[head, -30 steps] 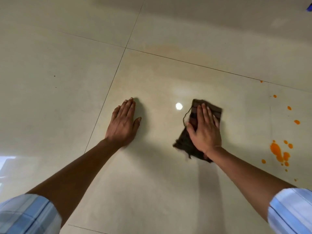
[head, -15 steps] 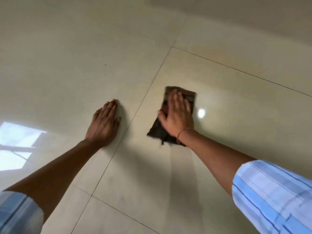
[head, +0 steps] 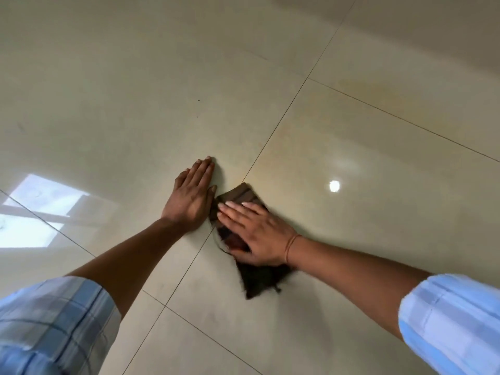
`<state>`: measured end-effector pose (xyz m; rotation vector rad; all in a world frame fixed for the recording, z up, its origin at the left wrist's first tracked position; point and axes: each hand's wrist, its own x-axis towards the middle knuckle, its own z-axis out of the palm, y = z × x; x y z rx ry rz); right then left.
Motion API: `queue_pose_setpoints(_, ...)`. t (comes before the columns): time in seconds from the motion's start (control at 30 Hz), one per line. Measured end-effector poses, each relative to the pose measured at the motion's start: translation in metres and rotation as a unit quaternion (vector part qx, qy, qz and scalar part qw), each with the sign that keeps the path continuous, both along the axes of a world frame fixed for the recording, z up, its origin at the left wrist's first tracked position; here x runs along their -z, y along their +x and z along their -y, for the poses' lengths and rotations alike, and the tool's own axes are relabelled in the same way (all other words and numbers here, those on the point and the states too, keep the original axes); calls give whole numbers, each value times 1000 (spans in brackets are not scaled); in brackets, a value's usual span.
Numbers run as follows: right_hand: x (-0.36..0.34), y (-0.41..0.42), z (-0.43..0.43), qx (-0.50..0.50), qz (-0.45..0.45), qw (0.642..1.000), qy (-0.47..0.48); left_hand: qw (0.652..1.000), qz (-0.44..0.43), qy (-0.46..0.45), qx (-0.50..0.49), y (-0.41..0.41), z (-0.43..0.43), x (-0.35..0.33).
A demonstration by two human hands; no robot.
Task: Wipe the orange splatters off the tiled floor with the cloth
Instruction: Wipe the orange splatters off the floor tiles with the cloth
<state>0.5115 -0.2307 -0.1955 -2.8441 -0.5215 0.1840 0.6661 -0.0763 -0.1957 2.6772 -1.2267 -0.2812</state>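
A dark brown cloth (head: 244, 195) lies flat on the glossy beige tiled floor (head: 351, 239), across a grout line. My right hand (head: 254, 231) presses flat on top of the cloth, fingers together and pointing left. My left hand (head: 190, 196) rests palm down on the bare tile, fingers spread slightly, its thumb touching the cloth's left edge. No orange splatters are in view. A faint yellowish smear (head: 370, 86) shows on a tile at the far right.
Grout lines (head: 281, 117) cross the floor between large tiles. A bright window reflection (head: 35, 212) lies at the left, and a small lamp glare (head: 334, 185) sits right of the cloth. Striped light-blue sleeves frame both lower corners.
My right hand has slid the cloth leftward until it meets my left hand. The view has swung left, and the orange splatters at the right have left the frame.
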Motion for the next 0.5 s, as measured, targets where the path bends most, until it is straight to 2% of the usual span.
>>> queue_pose_setpoints(0.03, 2, 7, 17, -8, 34, 999, -6, 1000, -1, -1, 0, -1, 0, -1)
queue_pose_setpoints(0.07, 2, 19, 34, 64, 44, 997, -7, 1000, -2, -3, 1, 0, 0, -1)
queue_pose_setpoints(0.13, -3, 39, 70, 306, 45, 951, -4, 1000, -5, -10, -1, -1, 0, -1)
queue_pose_setpoints(0.17, -5, 38, 75, 375, 22, 927, -10, 1000, -6, -11, 0, -1, 0, -1)
queue_pose_setpoints(0.2, -4, 29, 68, 378, 11, 925, -16, 1000, -7, -10, 1, -2, 0, -1)
queue_pose_setpoints(0.23, -5, 15, 56, 336, 7, 942, -9, 1000, -8, -8, -1, -2, 1, -3)
queue_pose_setpoints(0.3, -7, -24, 33, 183, -8, 983, -4, 1000, -12, 3, -2, -4, 4, -6)
queue_pose_setpoints(0.37, -7, -38, 45, 88, -21, 996, -12, 1000, -14, 18, -6, -2, 2, -7)
queue_pose_setpoints(0.4, -9, -34, 57, 101, -15, 995, -19, 1000, -9, 20, -4, -3, 3, -7)
queue_pose_setpoints(0.5, -9, -19, 88, 299, -9, 954, -8, 1000, -3, 15, -26, -4, 10, -9)
